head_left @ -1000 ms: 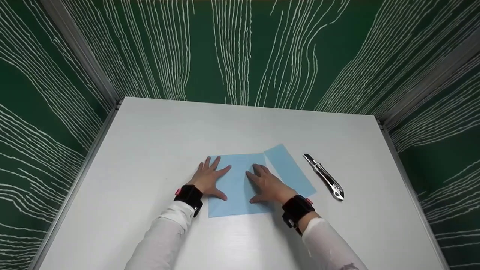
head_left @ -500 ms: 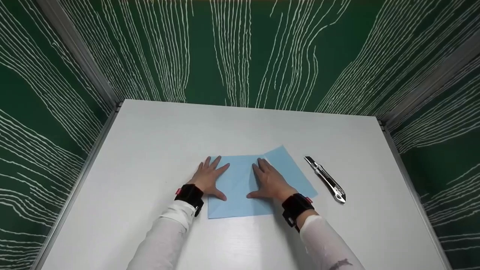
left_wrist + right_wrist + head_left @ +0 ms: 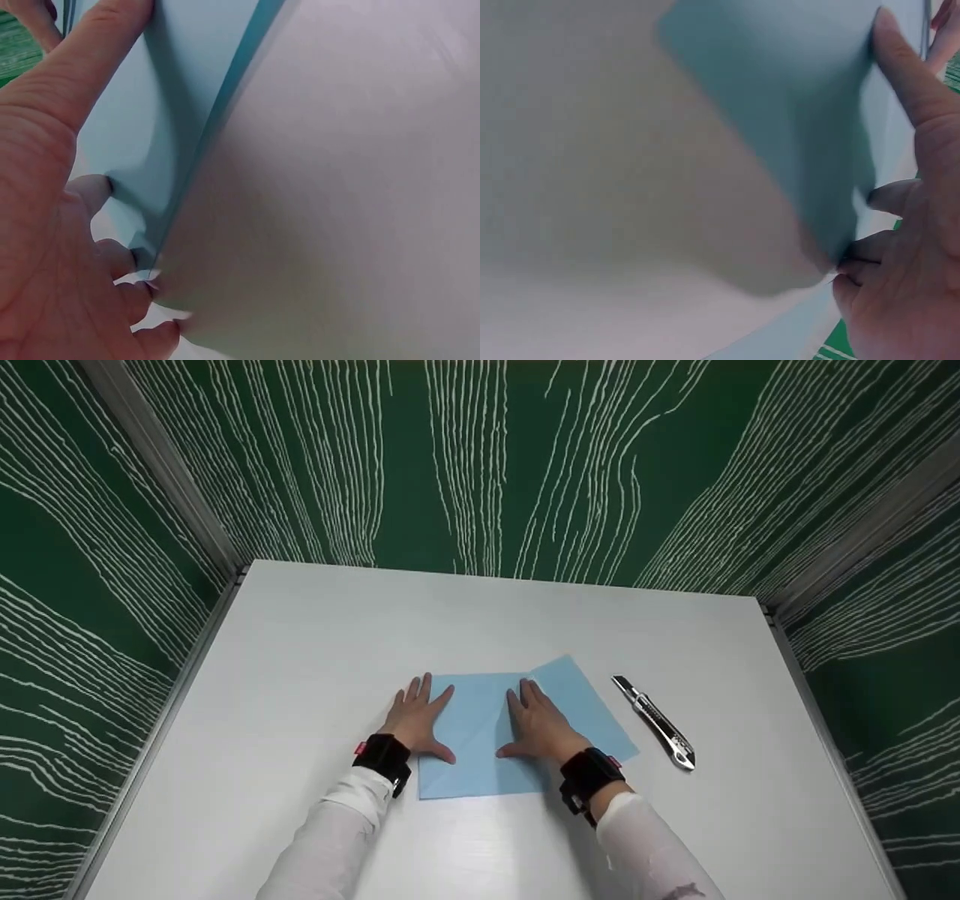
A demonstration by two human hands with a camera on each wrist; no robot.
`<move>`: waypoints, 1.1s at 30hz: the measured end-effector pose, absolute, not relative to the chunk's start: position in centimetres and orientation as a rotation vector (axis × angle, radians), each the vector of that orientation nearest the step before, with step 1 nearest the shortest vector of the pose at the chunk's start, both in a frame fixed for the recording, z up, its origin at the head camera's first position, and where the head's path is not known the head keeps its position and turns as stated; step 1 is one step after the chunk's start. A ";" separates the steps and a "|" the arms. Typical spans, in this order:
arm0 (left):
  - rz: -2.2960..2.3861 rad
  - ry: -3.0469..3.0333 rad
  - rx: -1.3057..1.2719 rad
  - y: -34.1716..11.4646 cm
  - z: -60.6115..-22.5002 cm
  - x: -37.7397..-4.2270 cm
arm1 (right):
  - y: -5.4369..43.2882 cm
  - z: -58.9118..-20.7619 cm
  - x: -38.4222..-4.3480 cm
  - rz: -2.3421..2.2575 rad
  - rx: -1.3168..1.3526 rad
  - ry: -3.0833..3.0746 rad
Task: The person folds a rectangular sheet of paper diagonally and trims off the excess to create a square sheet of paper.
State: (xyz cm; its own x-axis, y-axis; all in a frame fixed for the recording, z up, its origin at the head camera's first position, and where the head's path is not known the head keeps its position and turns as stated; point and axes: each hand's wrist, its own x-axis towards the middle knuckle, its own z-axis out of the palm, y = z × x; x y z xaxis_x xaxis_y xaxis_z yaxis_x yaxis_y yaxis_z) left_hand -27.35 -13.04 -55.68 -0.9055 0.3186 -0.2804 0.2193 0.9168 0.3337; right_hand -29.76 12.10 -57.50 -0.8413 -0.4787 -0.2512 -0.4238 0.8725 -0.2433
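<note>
A light-blue sheet of paper (image 3: 474,735) lies flat on the white table. My left hand (image 3: 415,724) rests along its left edge with spread fingers, the thumb on the paper. In the left wrist view the fingertips line the edge of the paper (image 3: 199,52). With fingers extended, my right hand (image 3: 544,727) rests on the right part of the sheet, its thumb pointing left. The right wrist view shows that thumb on the paper (image 3: 757,105). A second light-blue piece (image 3: 589,709) lies angled to the right, partly hidden behind the right hand.
A utility knife (image 3: 658,727) lies to the right of the paper, its dark blade end pointing up and left. Around the white table (image 3: 315,622) stand green walls (image 3: 420,532) with white wavy lines, and metal posts (image 3: 161,465) at the corners.
My right hand has slid slightly right and its fingers now point farther up the sheet. The white gap beside the angled piece no longer shows. The left fingers have shifted slightly left.
</note>
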 end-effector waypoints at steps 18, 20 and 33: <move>0.327 2.814 0.449 -12.6 -56.4 -27.9 | 11.7 -58.1 -28.5 -0.480 -0.995 2.772; 0.333 2.836 0.465 -12.6 -56.4 -27.7 | 11.6 -58.3 -28.3 -0.486 -1.075 2.780; 0.564 2.962 0.478 -13.6 -57.3 -27.2 | 14.0 -58.9 -27.5 -0.686 -1.038 2.938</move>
